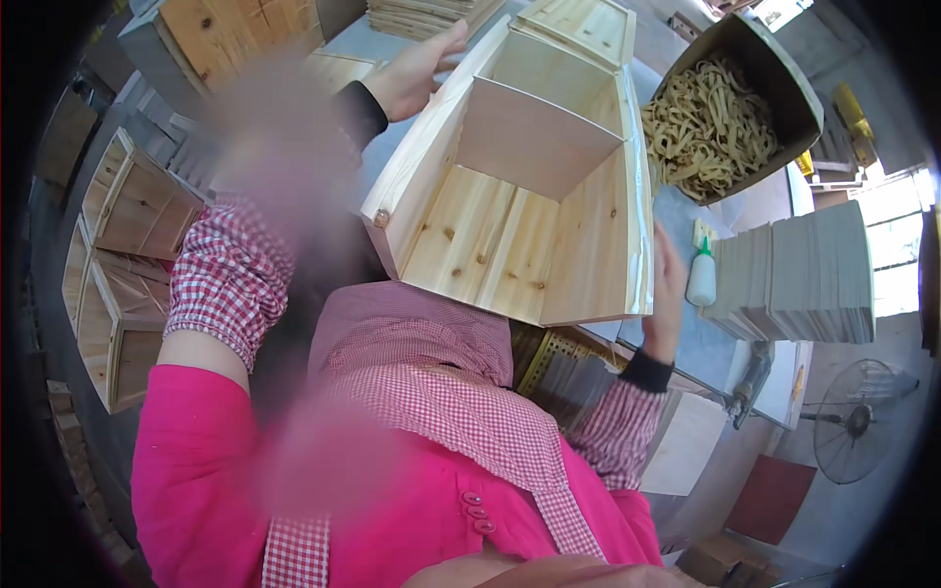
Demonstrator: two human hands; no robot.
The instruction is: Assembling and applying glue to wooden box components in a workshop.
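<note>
A pale wooden box (490, 240) with a divider panel (534, 137) across its inside lies before me, its near end at my apron. Glossy whitish streaks run along its top edges. Beside the box's far left wall, my left hand (417, 78) is open, with fingers stretched out and apart. My right hand (668, 299) holds the outer right wall, its fingers lying along the wood and partly hidden by it. A hinged-looking wooden panel (578, 24) sits at the box's far end.
An open carton of curly wood-coloured strips (711, 127) stands at the far right. Near it are a white bottle with a green tip (702, 274) and stacked thin boards (794, 274). Wooden boxes (127, 265) stand at left; a fan (858, 421) is at right. Blurred patches cover part of the left side.
</note>
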